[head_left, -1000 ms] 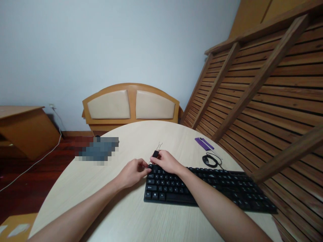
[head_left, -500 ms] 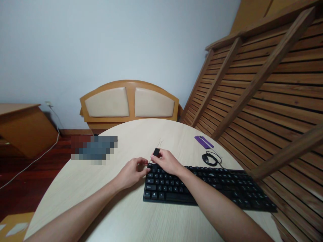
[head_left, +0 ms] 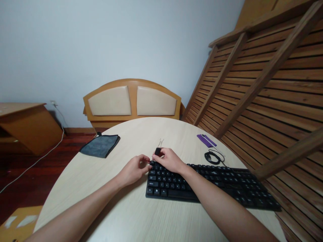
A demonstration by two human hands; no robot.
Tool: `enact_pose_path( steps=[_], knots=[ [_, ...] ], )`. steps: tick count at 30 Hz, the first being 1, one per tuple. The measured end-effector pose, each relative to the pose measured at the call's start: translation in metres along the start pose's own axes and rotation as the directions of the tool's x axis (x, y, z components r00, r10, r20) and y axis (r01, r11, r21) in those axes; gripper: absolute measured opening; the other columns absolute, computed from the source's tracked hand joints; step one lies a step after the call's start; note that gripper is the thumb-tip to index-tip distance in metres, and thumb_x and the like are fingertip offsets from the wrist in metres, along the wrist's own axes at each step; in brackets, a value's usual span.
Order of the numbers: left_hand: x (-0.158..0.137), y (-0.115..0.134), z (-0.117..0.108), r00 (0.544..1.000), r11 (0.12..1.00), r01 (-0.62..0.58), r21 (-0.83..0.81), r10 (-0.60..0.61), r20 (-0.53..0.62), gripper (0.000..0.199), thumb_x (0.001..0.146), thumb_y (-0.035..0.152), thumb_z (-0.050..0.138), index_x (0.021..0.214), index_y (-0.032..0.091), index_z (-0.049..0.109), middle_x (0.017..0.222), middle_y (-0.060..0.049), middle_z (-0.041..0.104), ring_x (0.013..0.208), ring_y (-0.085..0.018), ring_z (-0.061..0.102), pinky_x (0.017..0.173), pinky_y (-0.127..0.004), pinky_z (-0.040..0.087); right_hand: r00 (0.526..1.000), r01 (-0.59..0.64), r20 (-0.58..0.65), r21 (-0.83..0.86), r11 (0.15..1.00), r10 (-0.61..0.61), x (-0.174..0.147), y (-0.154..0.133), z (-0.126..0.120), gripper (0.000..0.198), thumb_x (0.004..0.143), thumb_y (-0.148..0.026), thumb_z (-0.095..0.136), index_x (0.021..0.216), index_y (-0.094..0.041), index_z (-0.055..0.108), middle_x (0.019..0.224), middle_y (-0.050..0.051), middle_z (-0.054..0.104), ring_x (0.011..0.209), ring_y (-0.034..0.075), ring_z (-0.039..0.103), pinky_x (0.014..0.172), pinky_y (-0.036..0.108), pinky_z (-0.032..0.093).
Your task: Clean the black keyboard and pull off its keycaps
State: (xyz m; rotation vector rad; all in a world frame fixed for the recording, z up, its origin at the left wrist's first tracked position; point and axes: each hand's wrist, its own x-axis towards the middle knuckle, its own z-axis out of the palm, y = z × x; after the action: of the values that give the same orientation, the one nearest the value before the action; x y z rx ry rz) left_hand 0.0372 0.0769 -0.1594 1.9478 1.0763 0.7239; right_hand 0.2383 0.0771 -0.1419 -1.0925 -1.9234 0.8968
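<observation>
A black computer keyboard (head_left: 174, 194) lies on the round pale table, partly covered by my right forearm. My right hand (head_left: 170, 160) is closed on a keycap puller (head_left: 157, 151) with a black handle, above the keyboard's far left corner. Two thin wire prongs stick out from the handle, away from me. My left hand (head_left: 136, 169) is at that same corner, its thumb touching the edge by the top left key. Its fingers are curled in a pinch, and what is between them, if anything, is too small to make out.
A grey cloth with dark edging (head_left: 101, 146) lies at the table's left edge. At the right are a purple strip (head_left: 205, 140) with a thin pale tool on it and the coiled black cable (head_left: 212, 157). A slatted wooden frame (head_left: 252, 101) leans beyond the table's right side.
The view has shifted slightly, so most things appear a little further right. Both hands stay at the keyboard's far left corner with nearly the same grip.
</observation>
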Motion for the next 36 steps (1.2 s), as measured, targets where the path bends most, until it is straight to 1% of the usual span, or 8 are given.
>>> enact_pose_path(
  steps=[3, 8, 12, 16, 19, 25, 30, 36],
  knots=[
    [-0.0004, -0.0010, -0.0002, 1.000, 1.000, -0.007, -0.003, 0.007, 0.000, 0.023, 0.087, 0.037, 0.057, 0.096, 0.017, 0.063, 0.100, -0.009, 0.071, 0.091, -0.024, 0.064, 0.083, -0.036, 0.047, 1.000, 0.017, 0.000, -0.067, 0.998, -0.017, -0.0009, -0.0036, -0.0001, 0.018, 0.092, -0.030, 0.056, 0.085, -0.018, 0.067, 0.081, 0.002, 0.072, 0.077, 0.016, 0.066, 0.069, 0.024, 0.047],
    [-0.0009, -0.0002, -0.0011, 1.000, 0.999, -0.017, 0.034, 0.018, -0.017, 0.022, 0.089, 0.035, 0.052, 0.094, 0.016, 0.063, 0.096, -0.009, 0.071, 0.084, -0.023, 0.064, 0.078, -0.035, 0.048, 0.998, 0.025, -0.046, -0.197, 0.980, -0.035, -0.0004, -0.0085, -0.0008, 0.034, 0.098, -0.040, 0.049, 0.081, -0.018, 0.069, 0.082, 0.003, 0.072, 0.072, 0.015, 0.064, 0.067, 0.025, 0.043],
    [-0.0002, 0.0006, -0.0021, 1.000, 0.999, -0.018, 0.036, 0.018, -0.005, 0.025, 0.089, 0.036, 0.052, 0.095, 0.016, 0.064, 0.094, -0.009, 0.071, 0.085, -0.023, 0.064, 0.078, -0.034, 0.048, 0.996, 0.032, -0.077, -0.115, 0.993, -0.041, 0.0004, -0.0095, -0.0022, 0.037, 0.100, -0.041, 0.045, 0.088, -0.018, 0.070, 0.085, 0.004, 0.073, 0.077, 0.015, 0.065, 0.071, 0.025, 0.046],
    [0.0009, -0.0001, -0.0024, 1.000, 1.000, -0.022, 0.011, 0.022, 0.011, 0.027, 0.089, 0.038, 0.053, 0.096, 0.016, 0.067, 0.095, -0.009, 0.073, 0.087, -0.024, 0.066, 0.081, -0.035, 0.049, 0.995, -0.017, -0.098, 0.005, 1.000, 0.017, 0.0015, -0.0082, -0.0041, 0.035, 0.099, -0.042, 0.046, 0.093, -0.016, 0.069, 0.086, 0.005, 0.074, 0.067, 0.013, 0.065, 0.066, 0.025, 0.050],
    [0.0015, -0.0017, -0.0021, 0.999, 1.000, -0.027, -0.005, 0.027, 0.017, 0.029, 0.089, 0.039, 0.054, 0.098, 0.017, 0.069, 0.098, -0.009, 0.074, 0.088, -0.024, 0.067, 0.083, -0.036, 0.050, 0.993, -0.018, -0.114, 0.025, 1.000, 0.021, 0.0023, -0.0064, -0.0052, 0.033, 0.098, -0.041, 0.048, 0.091, -0.016, 0.068, 0.082, 0.005, 0.074, 0.066, 0.014, 0.067, 0.066, 0.025, 0.051],
    [0.0018, -0.0016, -0.0022, 0.998, 0.999, -0.035, -0.003, 0.036, 0.042, 0.030, 0.088, 0.038, 0.055, 0.102, 0.017, 0.072, 0.103, -0.010, 0.075, 0.095, -0.026, 0.067, 0.088, -0.037, 0.049, 0.995, 0.008, -0.096, -0.051, 0.999, -0.013, 0.0021, -0.0060, -0.0063, 0.033, 0.097, -0.040, 0.052, 0.081, -0.016, 0.069, 0.078, 0.004, 0.072, 0.071, 0.015, 0.068, 0.070, 0.026, 0.049],
    [0.0004, 0.0027, -0.0035, 0.998, 0.999, -0.028, 0.030, 0.027, 0.049, 0.030, 0.089, 0.034, 0.055, 0.105, 0.017, 0.074, 0.104, -0.009, 0.075, 0.093, -0.025, 0.068, 0.086, -0.037, 0.050, 0.997, 0.050, -0.054, -0.148, 0.988, -0.058, 0.0019, -0.0102, -0.0090, 0.039, 0.097, -0.039, 0.051, 0.072, -0.018, 0.070, 0.077, 0.002, 0.071, 0.071, 0.014, 0.065, 0.069, 0.025, 0.044],
    [0.0019, -0.0031, -0.0031, 0.996, 0.999, -0.051, 0.015, 0.050, 0.071, 0.031, 0.089, 0.032, 0.055, 0.108, 0.017, 0.074, 0.103, -0.009, 0.076, 0.092, -0.025, 0.068, 0.085, -0.035, 0.050, 0.999, 0.041, 0.007, -0.177, 0.983, -0.040, 0.0025, -0.0077, -0.0089, 0.038, 0.098, -0.039, 0.050, 0.076, -0.017, 0.071, 0.078, 0.003, 0.073, 0.073, 0.015, 0.066, 0.071, 0.024, 0.044]
  ],
)
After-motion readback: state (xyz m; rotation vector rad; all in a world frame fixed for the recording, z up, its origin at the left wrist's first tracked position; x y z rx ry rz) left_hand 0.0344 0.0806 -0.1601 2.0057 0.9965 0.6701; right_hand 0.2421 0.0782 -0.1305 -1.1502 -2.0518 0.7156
